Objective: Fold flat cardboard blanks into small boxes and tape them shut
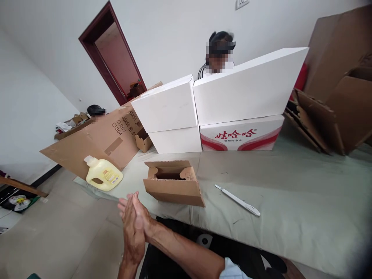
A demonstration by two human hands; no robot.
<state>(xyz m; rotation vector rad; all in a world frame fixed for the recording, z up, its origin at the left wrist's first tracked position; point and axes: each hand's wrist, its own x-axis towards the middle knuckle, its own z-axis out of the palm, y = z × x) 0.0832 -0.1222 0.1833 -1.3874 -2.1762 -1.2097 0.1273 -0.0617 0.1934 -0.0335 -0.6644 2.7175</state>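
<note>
In front of the table's edge, at the lower left of the view, my two hands are pressed palm to palm. My left hand (pixel 133 232) is on the near side, its fingers stretched out. Behind it lies my right hand (pixel 146 221), also flat, partly hidden by the left; I see nothing between them. Nearest to them stands a small brown cardboard box (pixel 173 190) with its flaps up. A yellow jug with a white cap (pixel 106 174) is beyond my fingers on the left. A white-handled knife-like tool (pixel 238 200) rests to the right of the box.
White boxes (pixel 168 108) are stacked along the back of the green-covered table (pixel 305 201), one with red printing (pixel 241 135). A large cardboard sheet (pixel 95 141) leans at the left. Opened cartons (pixel 319 120) stand at the right. Two people are partly visible behind the boxes.
</note>
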